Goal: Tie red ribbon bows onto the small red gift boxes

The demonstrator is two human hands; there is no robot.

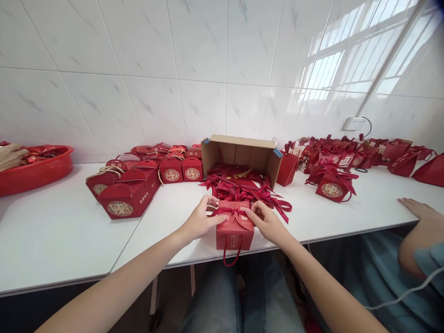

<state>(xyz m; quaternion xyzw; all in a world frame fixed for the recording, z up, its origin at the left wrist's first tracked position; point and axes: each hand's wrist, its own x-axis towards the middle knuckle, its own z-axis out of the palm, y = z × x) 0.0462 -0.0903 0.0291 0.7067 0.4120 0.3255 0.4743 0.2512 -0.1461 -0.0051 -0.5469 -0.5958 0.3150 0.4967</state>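
Observation:
A red gift box [235,236] with a rope handle stands at the table's front edge, its handle hanging over the edge. A red ribbon [231,211] lies tied across its top. My left hand [204,218] is closed on the ribbon at the box's left side, thumb on the top. On the right side, my right hand [266,222] pinches the ribbon near the knot. Just behind the box, loose red ribbons [243,187] spill out of an open cardboard box [243,140] lying on its side.
Several red gift boxes [121,208] stand on the white table [166,208] at left, beside a red basin [52,169]. Ribboned boxes [331,187] fill the right. Another person's hand [421,209] rests at the right edge. A socket [354,123] is on the wall.

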